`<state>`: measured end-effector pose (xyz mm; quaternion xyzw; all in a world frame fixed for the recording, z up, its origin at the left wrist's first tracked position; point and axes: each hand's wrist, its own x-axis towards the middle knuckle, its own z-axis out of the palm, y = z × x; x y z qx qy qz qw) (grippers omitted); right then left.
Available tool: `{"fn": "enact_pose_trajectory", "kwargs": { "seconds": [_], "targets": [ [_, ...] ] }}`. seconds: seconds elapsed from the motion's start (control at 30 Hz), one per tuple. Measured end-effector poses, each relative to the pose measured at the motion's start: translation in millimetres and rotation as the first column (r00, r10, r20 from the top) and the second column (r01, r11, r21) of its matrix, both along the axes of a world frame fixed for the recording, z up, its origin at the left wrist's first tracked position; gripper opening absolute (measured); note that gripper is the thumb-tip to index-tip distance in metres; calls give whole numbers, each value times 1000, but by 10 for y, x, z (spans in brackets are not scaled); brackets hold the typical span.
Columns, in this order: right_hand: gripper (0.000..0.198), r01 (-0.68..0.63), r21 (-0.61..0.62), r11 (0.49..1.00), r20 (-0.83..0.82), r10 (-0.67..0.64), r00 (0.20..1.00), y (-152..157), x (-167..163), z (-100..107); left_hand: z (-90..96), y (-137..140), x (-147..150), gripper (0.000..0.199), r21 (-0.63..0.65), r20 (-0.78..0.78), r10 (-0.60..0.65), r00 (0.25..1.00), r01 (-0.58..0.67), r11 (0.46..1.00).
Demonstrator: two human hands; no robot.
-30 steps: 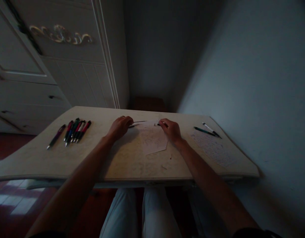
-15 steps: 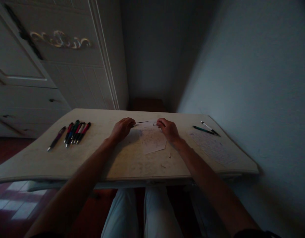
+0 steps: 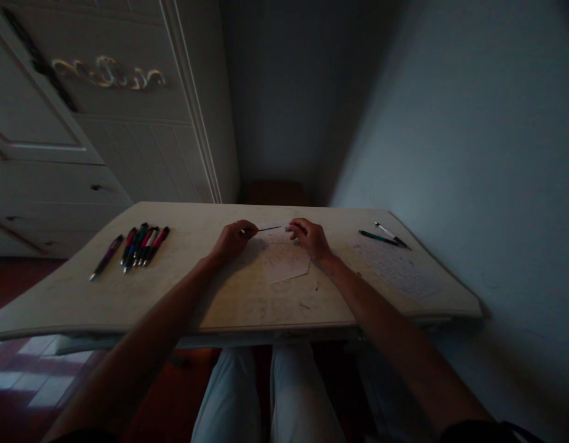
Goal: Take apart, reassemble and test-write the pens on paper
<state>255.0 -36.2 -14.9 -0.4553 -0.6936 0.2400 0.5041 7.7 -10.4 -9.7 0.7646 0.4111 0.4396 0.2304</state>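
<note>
A thin, dark pen refill (image 3: 270, 229) is pinched in the fingers of my left hand (image 3: 233, 240). Its free end points right, toward my right hand (image 3: 311, 238), with a small gap between them. My right fingertips are closed on a tiny pale piece (image 3: 287, 228), too small to make out. Both hands are over the far part of a sheet of paper with handwriting (image 3: 288, 263), near the middle of the desk.
Several click pens (image 3: 145, 246) lie bunched at the left, beside a separate purple-and-black pen (image 3: 106, 257). On the right are a green pen (image 3: 379, 238), a clear-and-black pen (image 3: 393, 235) and a second written sheet (image 3: 399, 271). Small scraps (image 3: 305, 306) dot the pale desk (image 3: 183, 307).
My left hand has shifted slightly right, bringing the refill's tip closer to my right fingers. My right hand has moved slightly left, and its fingers are posed differently.
</note>
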Motion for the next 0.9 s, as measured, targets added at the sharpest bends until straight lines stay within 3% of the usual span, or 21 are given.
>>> {"fn": "enact_pose_trajectory", "kwargs": {
  "seconds": [0.67,0.9],
  "targets": [
    [28,-21,-14,1000,-4,21,1000,-17,-14,-4,16,-26,9,16,83,-91,-24,996,32,996],
    [33,-60,-69,996,-33,58,998,-52,-53,-2,29,-43,26,16,80,-111,-43,993,52,995]
  ]
}}
